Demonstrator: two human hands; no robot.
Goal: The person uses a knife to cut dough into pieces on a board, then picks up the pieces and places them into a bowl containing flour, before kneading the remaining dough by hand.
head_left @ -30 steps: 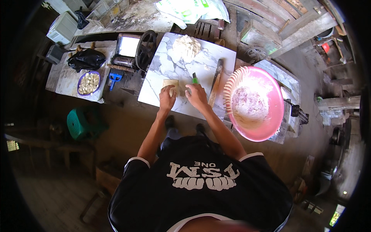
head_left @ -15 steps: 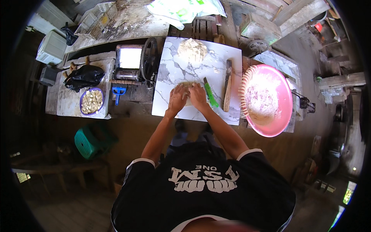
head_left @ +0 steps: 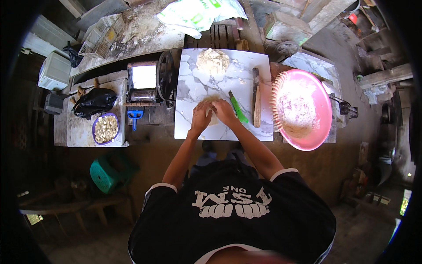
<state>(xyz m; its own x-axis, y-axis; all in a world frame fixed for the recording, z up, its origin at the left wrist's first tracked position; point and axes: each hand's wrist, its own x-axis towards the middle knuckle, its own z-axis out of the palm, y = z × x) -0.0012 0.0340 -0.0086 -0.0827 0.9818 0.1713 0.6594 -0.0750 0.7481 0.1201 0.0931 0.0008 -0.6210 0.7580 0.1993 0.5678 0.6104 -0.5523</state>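
A small pale lump of dough (head_left: 212, 97) sits under the person's two hands, and most of it is hidden. Only a bit of its top edge peeks out past the fingertips, so its full shape is hard to tell. The left hand (head_left: 201, 117) lies flat with its fingers together, pressing down on the left side of the lump. The right hand (head_left: 225, 111) does the same on the right side, and the two hands touch each other in the middle.

The dough rests on a white slab (head_left: 193, 79) that looks like marble, smooth and square, with grey cracks running across it. Straight ahead of the hands, at the far edge of the slab, there is a bigger heap of dough (head_left: 212, 61), rough and crumbly. Just to the right of the right hand lies a thin green tool (head_left: 238, 109), too small to make out well. Past it lies a long wooden stick (head_left: 256, 97), maybe a rolling pin.

Further right is a big round pink basin (head_left: 321, 110) with floury stuff inside and a ribbed woven rim on its left side. To the left of the left hand stands a metal machine with a dark wheel (head_left: 165, 79). Well beyond that is a purple bowl (head_left: 106, 128) of small pale pieces, next to a crumpled black bag (head_left: 94, 101). Below the bowl, on the floor, is a green plastic stool (head_left: 109, 171).
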